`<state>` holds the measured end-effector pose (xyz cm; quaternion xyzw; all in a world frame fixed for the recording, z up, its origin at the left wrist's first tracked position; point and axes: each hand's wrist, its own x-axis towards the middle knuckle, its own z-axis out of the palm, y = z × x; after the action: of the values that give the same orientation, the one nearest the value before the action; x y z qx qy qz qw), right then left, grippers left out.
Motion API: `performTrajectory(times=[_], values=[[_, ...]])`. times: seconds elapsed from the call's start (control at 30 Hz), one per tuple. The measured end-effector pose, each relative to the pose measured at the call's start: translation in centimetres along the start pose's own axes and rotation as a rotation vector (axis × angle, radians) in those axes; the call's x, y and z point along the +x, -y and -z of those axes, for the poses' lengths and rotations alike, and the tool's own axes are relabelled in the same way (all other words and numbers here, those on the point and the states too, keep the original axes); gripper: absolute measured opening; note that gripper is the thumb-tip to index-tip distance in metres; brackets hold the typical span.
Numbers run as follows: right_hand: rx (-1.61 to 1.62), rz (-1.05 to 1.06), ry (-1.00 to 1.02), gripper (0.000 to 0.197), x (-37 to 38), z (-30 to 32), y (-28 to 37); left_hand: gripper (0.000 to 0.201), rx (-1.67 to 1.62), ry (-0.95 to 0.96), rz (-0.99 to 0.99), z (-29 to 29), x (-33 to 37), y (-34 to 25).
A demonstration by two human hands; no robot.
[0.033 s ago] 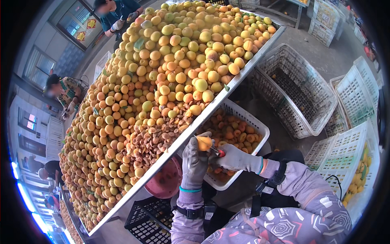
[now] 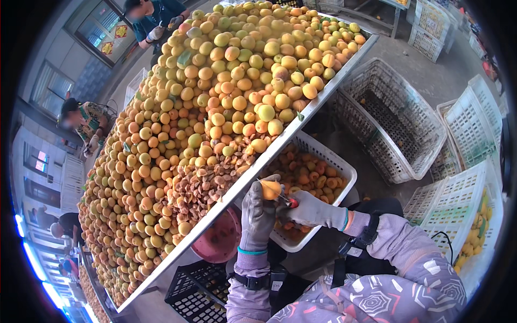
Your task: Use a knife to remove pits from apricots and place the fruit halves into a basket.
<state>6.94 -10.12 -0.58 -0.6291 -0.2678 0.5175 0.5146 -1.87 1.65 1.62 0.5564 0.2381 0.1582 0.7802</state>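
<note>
Over the edge of the fruit table, my gloved left hand (image 2: pixel 256 218) is closed round an orange apricot (image 2: pixel 271 189). My gloved right hand (image 2: pixel 309 210) grips a small red-handled tool (image 2: pixel 292 203), its thin metal end meeting the apricot's right side. How deep that end goes is hidden. Below my hands sits a white crate (image 2: pixel 351 177) of opened, pitted-looking apricots (image 2: pixel 318 175). Beside my left wrist, under the table edge, is a pinkish-red basin (image 2: pixel 218 237). Brown apricot stones (image 2: pixel 207 185) lie heaped on the table just beyond my left hand.
Whole apricots (image 2: pixel 177 118) cover the table, bounded by a raised metal rim (image 2: pixel 323 99). White crates (image 2: pixel 396 116) stand at right, one with yellow fruit (image 2: pixel 476 231). A black crate (image 2: pixel 194 288) sits lower left. Co-workers (image 2: pixel 153 21) stand along the table's far side.
</note>
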Motion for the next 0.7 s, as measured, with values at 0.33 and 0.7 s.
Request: performTrajectory(times=[0.33, 0.7], values=[[-0.055, -0.161, 0.051, 0.024, 0.2, 0.7, 0.4, 0.041, 0.243, -0.017, -0.209, -1.0, -0.7, -1.5], [-0.566, 0.351, 0.002, 0.021, 1.7, 1.2, -3.6, 0.045, 0.167, -0.013, -0.164, -0.9, -1.6, -1.5]])
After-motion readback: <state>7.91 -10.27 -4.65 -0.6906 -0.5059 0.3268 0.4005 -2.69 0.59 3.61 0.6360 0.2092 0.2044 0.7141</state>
